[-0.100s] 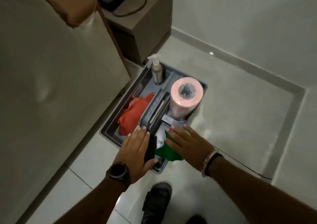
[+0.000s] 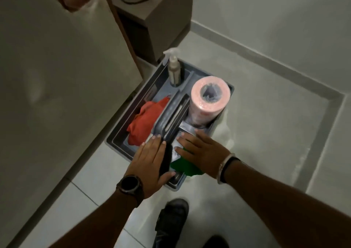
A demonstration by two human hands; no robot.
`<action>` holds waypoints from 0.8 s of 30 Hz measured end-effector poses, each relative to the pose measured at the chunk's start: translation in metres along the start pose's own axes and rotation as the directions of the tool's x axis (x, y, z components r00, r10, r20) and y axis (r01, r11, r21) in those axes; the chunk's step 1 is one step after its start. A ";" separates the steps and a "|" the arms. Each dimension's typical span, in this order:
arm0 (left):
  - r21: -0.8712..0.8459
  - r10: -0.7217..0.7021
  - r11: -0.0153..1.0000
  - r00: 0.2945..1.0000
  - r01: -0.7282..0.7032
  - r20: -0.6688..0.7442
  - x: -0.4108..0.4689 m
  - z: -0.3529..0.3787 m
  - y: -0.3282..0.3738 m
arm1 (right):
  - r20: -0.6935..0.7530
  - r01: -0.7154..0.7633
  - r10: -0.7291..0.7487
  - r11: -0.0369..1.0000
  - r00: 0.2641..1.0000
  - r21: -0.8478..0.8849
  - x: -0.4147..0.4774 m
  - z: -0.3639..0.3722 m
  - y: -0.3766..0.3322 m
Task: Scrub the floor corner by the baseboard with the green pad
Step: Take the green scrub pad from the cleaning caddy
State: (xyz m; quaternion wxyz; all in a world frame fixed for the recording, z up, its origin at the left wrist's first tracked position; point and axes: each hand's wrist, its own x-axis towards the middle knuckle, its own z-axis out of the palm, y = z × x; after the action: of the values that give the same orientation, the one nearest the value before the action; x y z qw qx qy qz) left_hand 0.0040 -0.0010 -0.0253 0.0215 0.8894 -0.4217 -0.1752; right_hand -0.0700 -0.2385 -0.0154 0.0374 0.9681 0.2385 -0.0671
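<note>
A grey caddy [image 2: 121,144] stands on the floor against the left wall. The green pad [image 2: 185,165] lies in its near right compartment, partly under my right hand [image 2: 201,150], which rests flat on it with fingers spread. My left hand [image 2: 150,161], wearing a black watch, lies flat over the caddy's near left edge beside the centre handle [image 2: 171,117], fingers extended. Neither hand is closed around anything. The floor corner by the grey baseboard [image 2: 338,97] lies at the far right.
The caddy also holds a red cloth [image 2: 146,117], a spray bottle [image 2: 173,71] and a pink wipe roll [image 2: 209,97]. A wooden cabinet [image 2: 163,25] stands behind it. My dark shoe [image 2: 171,221] is on the tile below the caddy.
</note>
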 end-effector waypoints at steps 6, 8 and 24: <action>0.055 0.033 0.998 0.999 -0.033 -0.004 0.002 0.013 -0.001 | 0.452 0.105 -0.093 0.994 0.887 -0.001 0.034 -0.005 -0.004; 0.066 0.029 0.997 1.000 -0.029 0.005 0.004 0.015 -0.002 | 0.509 0.104 -0.106 0.994 0.854 0.033 0.038 -0.007 -0.001; 0.081 -0.014 0.997 0.993 0.004 0.121 -0.014 0.009 0.009 | 0.024 0.011 -0.016 0.985 1.000 0.172 -0.029 -0.031 0.003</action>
State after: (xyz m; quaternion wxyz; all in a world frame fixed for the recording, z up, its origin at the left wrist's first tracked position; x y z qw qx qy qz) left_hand -0.0141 0.0048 -0.0278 -0.0408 0.8792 -0.4248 -0.2120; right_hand -0.0905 -0.2511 0.0199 -0.0434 0.9651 0.2380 -0.1001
